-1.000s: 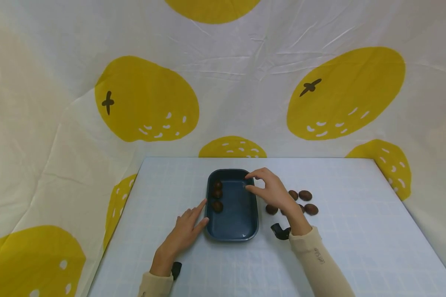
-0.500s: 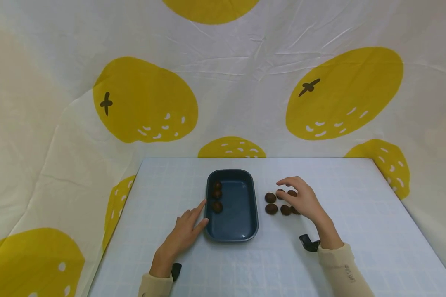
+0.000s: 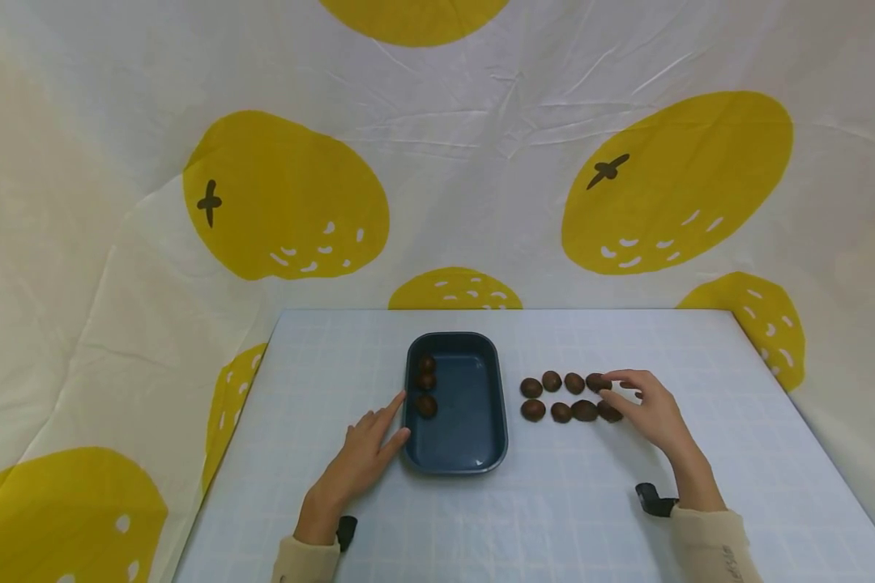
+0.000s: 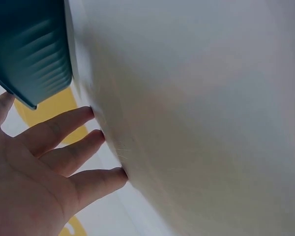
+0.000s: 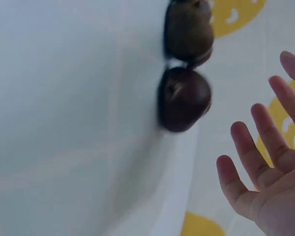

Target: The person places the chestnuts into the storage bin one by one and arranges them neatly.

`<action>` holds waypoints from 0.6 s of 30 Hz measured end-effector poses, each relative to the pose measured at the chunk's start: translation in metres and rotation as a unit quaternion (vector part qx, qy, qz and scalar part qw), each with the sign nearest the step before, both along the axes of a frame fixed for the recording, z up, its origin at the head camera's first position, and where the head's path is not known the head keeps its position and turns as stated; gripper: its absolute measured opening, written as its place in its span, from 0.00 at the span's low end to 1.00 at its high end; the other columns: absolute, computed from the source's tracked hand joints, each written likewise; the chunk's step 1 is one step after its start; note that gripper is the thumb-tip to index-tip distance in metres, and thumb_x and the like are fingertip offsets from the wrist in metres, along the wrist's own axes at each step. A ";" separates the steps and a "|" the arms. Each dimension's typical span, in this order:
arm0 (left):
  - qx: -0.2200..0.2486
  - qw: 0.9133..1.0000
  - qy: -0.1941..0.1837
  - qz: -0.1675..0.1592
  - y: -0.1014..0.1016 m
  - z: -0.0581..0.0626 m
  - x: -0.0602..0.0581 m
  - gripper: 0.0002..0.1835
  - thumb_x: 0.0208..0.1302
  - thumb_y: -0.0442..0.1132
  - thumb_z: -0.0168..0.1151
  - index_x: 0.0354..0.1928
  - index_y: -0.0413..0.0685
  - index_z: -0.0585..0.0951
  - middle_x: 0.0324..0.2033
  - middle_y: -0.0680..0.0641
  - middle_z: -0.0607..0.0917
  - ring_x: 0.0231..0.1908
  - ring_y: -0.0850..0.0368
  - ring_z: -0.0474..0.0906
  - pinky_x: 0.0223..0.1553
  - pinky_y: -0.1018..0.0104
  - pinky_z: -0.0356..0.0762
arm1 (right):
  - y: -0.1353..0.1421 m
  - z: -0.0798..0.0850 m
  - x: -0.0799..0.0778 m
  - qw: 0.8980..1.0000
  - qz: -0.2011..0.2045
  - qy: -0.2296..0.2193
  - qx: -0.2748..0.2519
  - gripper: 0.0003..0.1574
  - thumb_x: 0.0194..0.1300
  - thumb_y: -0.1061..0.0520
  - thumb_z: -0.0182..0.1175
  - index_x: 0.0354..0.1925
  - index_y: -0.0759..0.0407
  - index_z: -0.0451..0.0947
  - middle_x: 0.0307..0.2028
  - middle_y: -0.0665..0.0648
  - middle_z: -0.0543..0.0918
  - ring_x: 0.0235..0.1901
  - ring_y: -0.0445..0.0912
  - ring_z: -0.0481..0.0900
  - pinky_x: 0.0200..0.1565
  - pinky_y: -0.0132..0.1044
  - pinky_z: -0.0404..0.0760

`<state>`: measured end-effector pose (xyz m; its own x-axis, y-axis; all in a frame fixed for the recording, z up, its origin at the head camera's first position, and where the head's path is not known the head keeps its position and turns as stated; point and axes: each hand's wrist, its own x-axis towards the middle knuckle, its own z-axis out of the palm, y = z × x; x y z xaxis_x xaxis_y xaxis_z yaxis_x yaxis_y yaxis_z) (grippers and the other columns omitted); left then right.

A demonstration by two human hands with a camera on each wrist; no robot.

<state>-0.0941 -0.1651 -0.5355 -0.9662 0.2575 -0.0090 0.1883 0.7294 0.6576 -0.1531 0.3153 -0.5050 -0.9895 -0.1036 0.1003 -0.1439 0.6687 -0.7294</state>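
The person's right grip is poised over the outer end of two short rows of brown nuts. Its thumb and forefinger stand parted, and I can see nothing held between them; the other fingers look loosely spread. The end nut of the far row lies right at those fingertips, though from here I can't tell whether they touch it. The end nut of the near row is just on the person's side of the thumb tip. Eight lie on the pale tabletop in all, four to a row, running leftward from this grip toward a dark blue tray.

Three nuts in the tray line up along the wall nearest the left grip. That grip has its fingers fanned out and holds nothing: one fingertip meets the rim just to its right, others rest on the tabletop. Beyond both grips hangs a pale cloth printed with big yellow fruits.
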 end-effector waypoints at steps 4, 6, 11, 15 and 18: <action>0.004 1.000 0.000 -0.002 0.000 0.000 0.000 0.34 0.76 0.61 0.48 0.79 0.72 0.53 0.70 0.42 0.68 0.70 0.33 0.59 0.63 0.24 0.45 | 0.016 -0.007 0.003 0.999 -0.022 -0.032 0.015 0.27 0.71 0.45 0.63 0.59 0.62 0.77 0.59 0.69 0.73 0.56 0.66 0.72 0.56 0.65 0.68; 0.005 1.000 0.001 -0.003 0.000 0.000 0.000 0.34 0.76 0.61 0.48 0.79 0.72 0.53 0.70 0.42 0.69 0.70 0.34 0.59 0.63 0.24 0.45 | 0.021 -0.011 0.004 0.998 -0.024 -0.046 0.021 0.28 0.71 0.45 0.63 0.59 0.63 0.77 0.59 0.70 0.73 0.57 0.66 0.72 0.57 0.64 0.68; 0.003 1.000 0.003 -0.004 0.000 0.000 0.000 0.34 0.76 0.60 0.48 0.79 0.71 0.53 0.69 0.42 0.70 0.69 0.34 0.60 0.63 0.24 0.47 | 0.030 -0.018 0.005 0.995 -0.010 -0.093 0.031 0.30 0.70 0.45 0.64 0.60 0.63 0.77 0.62 0.72 0.72 0.61 0.68 0.66 0.58 0.67 0.64; -0.002 1.000 0.003 -0.002 0.000 -0.001 0.000 0.34 0.76 0.60 0.48 0.79 0.71 0.53 0.70 0.42 0.69 0.69 0.34 0.60 0.63 0.24 0.46 | 0.034 -0.023 0.004 0.993 0.003 -0.112 0.030 0.32 0.67 0.46 0.67 0.61 0.64 0.76 0.63 0.73 0.70 0.65 0.70 0.60 0.61 0.70 0.59; -0.004 1.000 -0.001 0.002 0.001 0.000 0.000 0.34 0.76 0.62 0.47 0.79 0.72 0.53 0.71 0.42 0.68 0.70 0.34 0.59 0.64 0.25 0.45 | 0.035 -0.027 0.001 0.994 0.014 -0.102 0.039 0.32 0.65 0.47 0.69 0.59 0.66 0.77 0.62 0.73 0.72 0.66 0.71 0.60 0.62 0.70 0.57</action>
